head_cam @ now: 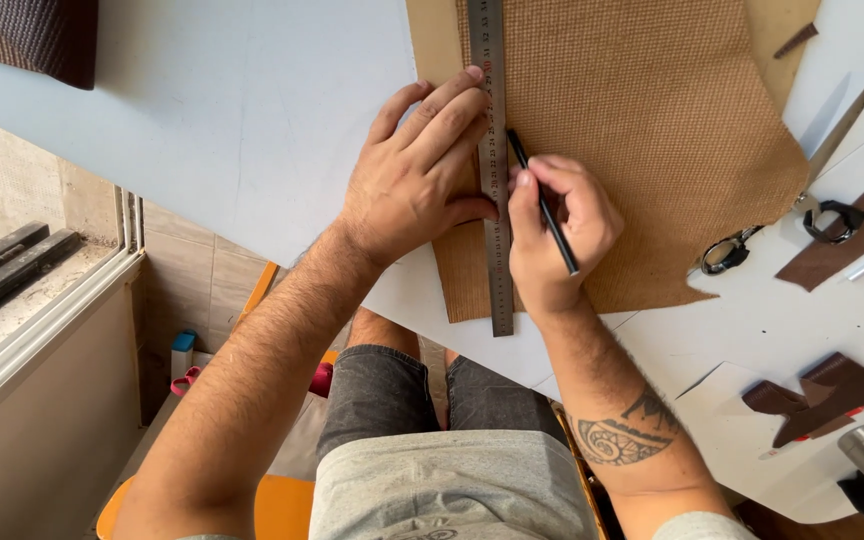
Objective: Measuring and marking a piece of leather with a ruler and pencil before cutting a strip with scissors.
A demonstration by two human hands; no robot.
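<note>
Here, listed left to right:
Table: white, flat; carries all the work.
Left hand: fingers spread flat, gripping nothing; presses the steel ruler down so the edge cannot slide.
Steel ruler: lies lengthwise on the tan woven sheet, near its left edge.
Right hand: pinched narrowly around a black pen, tip touching the ruler's right edge as a guide.
Scissors: parked at the sheet's right edge, beside brown scraps.
</note>
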